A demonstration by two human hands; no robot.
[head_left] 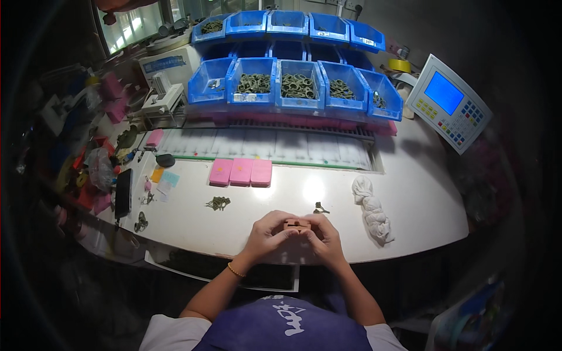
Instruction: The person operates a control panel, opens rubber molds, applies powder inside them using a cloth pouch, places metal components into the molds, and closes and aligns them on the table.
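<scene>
Centrally, near the bench's front edge, the left hand and right hand grasp a reddish-brown slotted block, probably light, firm, best held by its ends.

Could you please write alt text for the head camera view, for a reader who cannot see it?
A person's left hand and right hand together hold a small reddish-brown rectangular block over a white worktable. Beyond them lie three pink rounded rectangular blocks, with blue plastic bins at the back, several holding dull-green ring-shaped pieces.
</scene>
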